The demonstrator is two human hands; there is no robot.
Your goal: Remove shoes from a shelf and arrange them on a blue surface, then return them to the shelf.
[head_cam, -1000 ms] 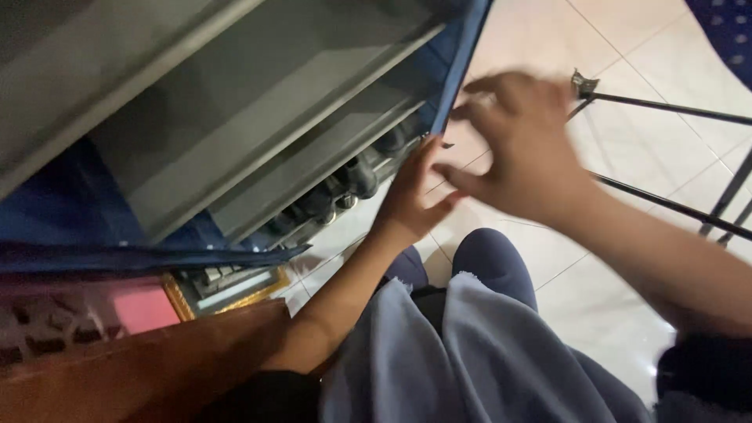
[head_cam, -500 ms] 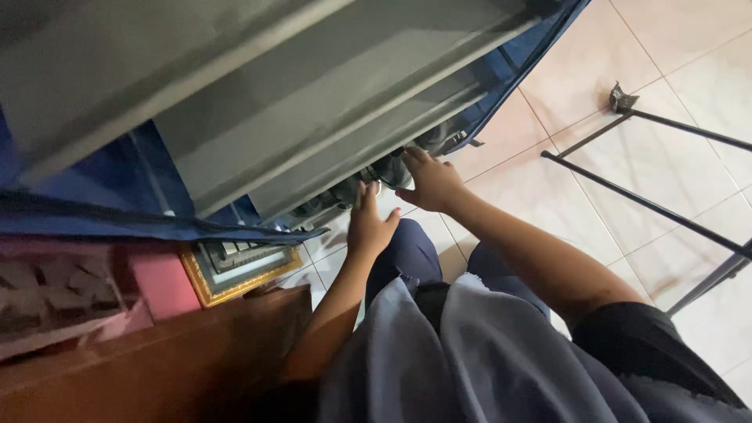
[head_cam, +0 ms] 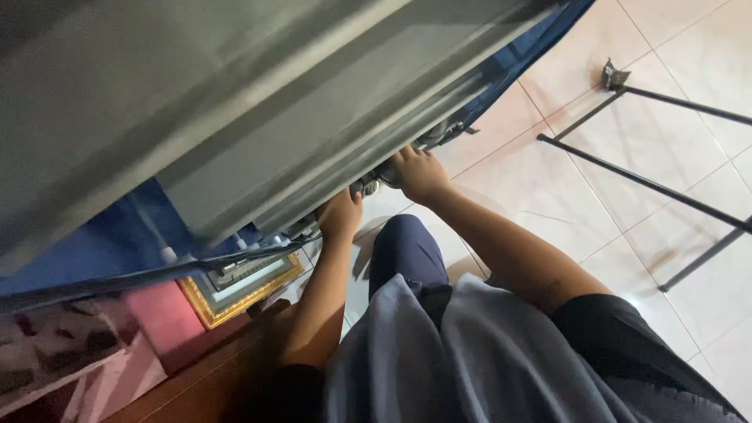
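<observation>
Both hands, left hand [head_cam: 340, 215] and right hand [head_cam: 421, 172], reach under the grey fabric shelf rack [head_cam: 313, 117] toward dark shoes [head_cam: 374, 182], fingertips hidden, so their grip cannot be told.

No packages, labels, signs or screens can be made out in the head view. The nearest candidate is a flat rectangular item with a gold-coloured frame [head_cam: 244, 280], lying on the floor at lower left below the blue fabric edge of the rack; its pale inner panel is too blurred to identify as a sign or a screen. Beside it, a pink box-like block [head_cam: 168, 321] shows no visible label.
</observation>
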